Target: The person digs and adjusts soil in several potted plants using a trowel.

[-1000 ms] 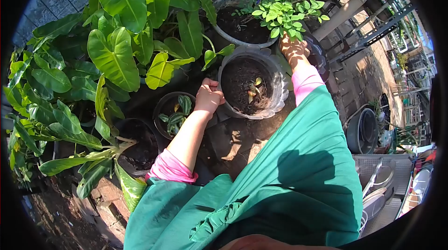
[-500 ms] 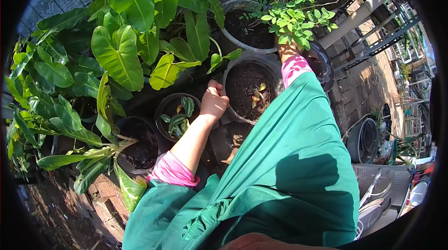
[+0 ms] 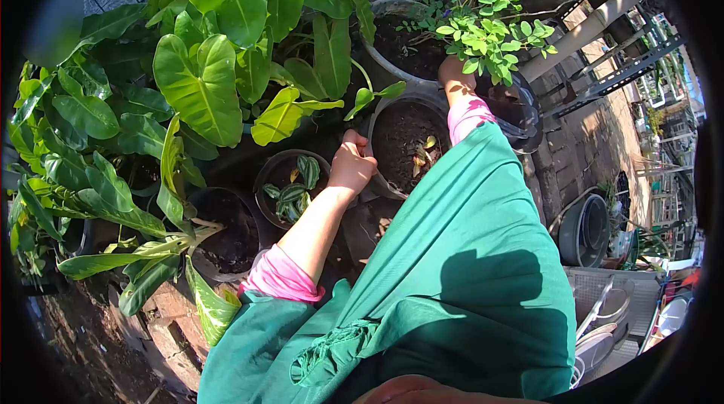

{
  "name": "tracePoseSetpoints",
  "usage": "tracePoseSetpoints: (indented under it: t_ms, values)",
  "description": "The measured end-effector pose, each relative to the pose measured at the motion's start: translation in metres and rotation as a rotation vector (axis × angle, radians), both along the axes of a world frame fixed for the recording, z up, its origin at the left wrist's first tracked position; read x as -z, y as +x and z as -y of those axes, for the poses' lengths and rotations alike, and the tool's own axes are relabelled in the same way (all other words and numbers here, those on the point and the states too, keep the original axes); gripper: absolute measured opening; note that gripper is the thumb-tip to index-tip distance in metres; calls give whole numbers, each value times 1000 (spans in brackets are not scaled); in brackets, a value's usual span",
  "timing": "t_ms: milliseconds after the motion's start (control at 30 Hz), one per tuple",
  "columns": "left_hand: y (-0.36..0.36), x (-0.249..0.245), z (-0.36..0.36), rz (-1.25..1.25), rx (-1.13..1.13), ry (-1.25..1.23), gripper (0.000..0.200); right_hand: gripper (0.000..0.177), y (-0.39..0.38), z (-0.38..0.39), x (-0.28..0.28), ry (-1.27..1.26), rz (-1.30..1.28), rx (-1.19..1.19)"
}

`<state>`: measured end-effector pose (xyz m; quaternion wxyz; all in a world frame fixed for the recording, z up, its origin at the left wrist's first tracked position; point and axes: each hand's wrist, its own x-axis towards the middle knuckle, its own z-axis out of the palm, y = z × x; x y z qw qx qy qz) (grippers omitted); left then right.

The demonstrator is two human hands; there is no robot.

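My left hand (image 3: 354,166) is closed on the left rim of a plant pot (image 3: 386,184). Dark soil fills this pot, with a small yellowish plant (image 3: 424,154) growing in it. My right hand (image 3: 457,78) reaches to the far right side of the same pot, beside the leafy green sprigs (image 3: 494,35). Its fingers are hidden, so I cannot see what they touch. Just left of my left hand is a smaller pot (image 3: 265,178) holding a plant with striped leaves (image 3: 289,199).
Large-leaved plants (image 3: 197,87) crowd the left. Behind stands a wide grey-rimmed pot (image 3: 388,65); a dark shiny container (image 3: 520,114) is by my right wrist. Another soil-filled pot (image 3: 230,234) sits lower left. Stacked pots (image 3: 584,231) and a metal frame (image 3: 626,65) are at right.
The view has shifted slightly. My right hand has moved a little left, out from under the leafy sprigs, and shows more of the dark container. My left hand stays at the pot's rim.
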<state>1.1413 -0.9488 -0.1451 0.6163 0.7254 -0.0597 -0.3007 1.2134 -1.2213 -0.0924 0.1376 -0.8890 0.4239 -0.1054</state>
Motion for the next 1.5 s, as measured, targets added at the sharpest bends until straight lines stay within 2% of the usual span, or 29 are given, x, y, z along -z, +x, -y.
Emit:
tracePoseSetpoints:
  t_ms: [67,167,267,400,533,600,633,667,933,1000,1067,1267,1367,1467,1500]
  values:
    - [1,-3,-2,-2,-7,5,36,40,6,-4,-4,32,-43,57]
    - [2,5,-2,19,-2,8,36,38,16,24,17,-77,-39,-19]
    - [0,6,-3,9,-41,-1,38,37,-8,44,24,-198,-53,-93]
    - [1,5,-2,19,-8,-11,35,36,39,36,40,-346,-78,-193]
    - [2,-7,-2,13,-4,25,34,35,46,59,41,-509,-88,-287]
    - [2,-6,-3,9,-2,24,33,34,-17,92,42,-592,-98,-333]
    - [3,-4,-2,10,-2,28,34,34,18,99,33,-635,-104,-358]
    - [4,-2,-1,12,-1,31,34,33,-25,108,41,-677,-109,-383]
    - [2,1,-2,12,4,38,33,32,-36,90,78,-973,-149,-571]
    - [4,2,-1,41,0,39,32,25,-36,86,66,-1033,-210,-623]
    - [4,3,0,32,-2,37,32,35,-23,116,91,-836,-2,-509]
    - [4,5,-1,34,5,35,33,34,-13,62,44,-685,-58,-440]
    - [6,15,0,73,9,47,33,34,-44,57,15,-596,-100,-400]
    - [5,2,-3,21,13,24,32,35,-65,52,-12,-500,-139,-367]
    - [4,1,-3,21,14,24,32,32,-73,50,-23,-637,-379,-463]
